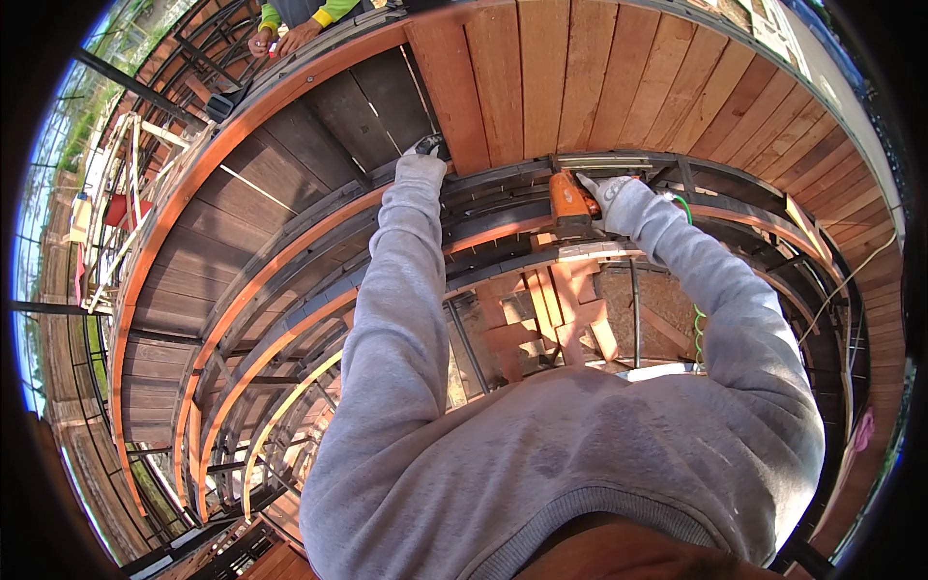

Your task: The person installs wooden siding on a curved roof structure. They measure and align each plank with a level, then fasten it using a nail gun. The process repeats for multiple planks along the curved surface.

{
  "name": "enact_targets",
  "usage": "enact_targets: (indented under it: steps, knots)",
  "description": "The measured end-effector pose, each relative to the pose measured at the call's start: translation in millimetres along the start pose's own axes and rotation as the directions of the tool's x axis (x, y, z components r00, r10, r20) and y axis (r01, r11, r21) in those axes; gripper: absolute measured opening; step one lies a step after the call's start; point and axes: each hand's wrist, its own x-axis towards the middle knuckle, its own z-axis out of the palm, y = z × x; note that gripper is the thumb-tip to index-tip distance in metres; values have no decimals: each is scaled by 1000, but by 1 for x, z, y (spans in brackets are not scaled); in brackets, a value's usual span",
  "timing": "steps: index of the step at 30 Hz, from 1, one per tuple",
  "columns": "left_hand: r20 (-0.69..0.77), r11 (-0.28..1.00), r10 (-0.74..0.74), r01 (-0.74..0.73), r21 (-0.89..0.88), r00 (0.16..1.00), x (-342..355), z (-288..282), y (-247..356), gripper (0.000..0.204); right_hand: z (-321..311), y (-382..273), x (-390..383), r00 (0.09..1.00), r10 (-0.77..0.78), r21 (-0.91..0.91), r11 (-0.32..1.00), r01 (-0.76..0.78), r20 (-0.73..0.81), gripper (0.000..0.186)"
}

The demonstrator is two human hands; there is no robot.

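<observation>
My right hand (611, 198), in a light glove, grips an orange nail gun (570, 198) above the dark curved framing. A green coiled air hose (698, 333) hangs below that arm. My left arm reaches forward, and my left hand (428, 147), in a grey and dark glove, is at the near end of the reddish-brown deck boards. The closest of these is a wide board (448, 87). Dark boards (338, 111) with narrow gaps lie to the left of that hand. Its fingers are too dark and small to make out.
Curved orange-edged framing (290, 329) steps down in tiers at left and below me. Loose wood offcuts (556, 304) lie lower down. At the far left a co-worker's hands (280, 41) hold something small and red. A pale cord (851, 275) crosses the right-hand boards.
</observation>
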Motion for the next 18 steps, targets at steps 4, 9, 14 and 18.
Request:
enact_targets:
  steps: [4,9,14,18]
  knots:
    - [-79,992,-31,21,-126,996,6,16,-13,33,31,33,11,998,-27,-58,998,23,-65,97]
    - [-102,994,-14,2,-112,995,4,20,-21,34,32,30,-1,959,-99,-187,981,50,-264,104]
    - [29,913,-195,192,-361,980,-3,-9,10,37,41,26,-5,964,-27,-161,987,-17,-265,104]
    - [14,945,-221,218,-245,975,-2,-13,9,35,39,28,-6,964,-21,-151,988,-19,-264,101]
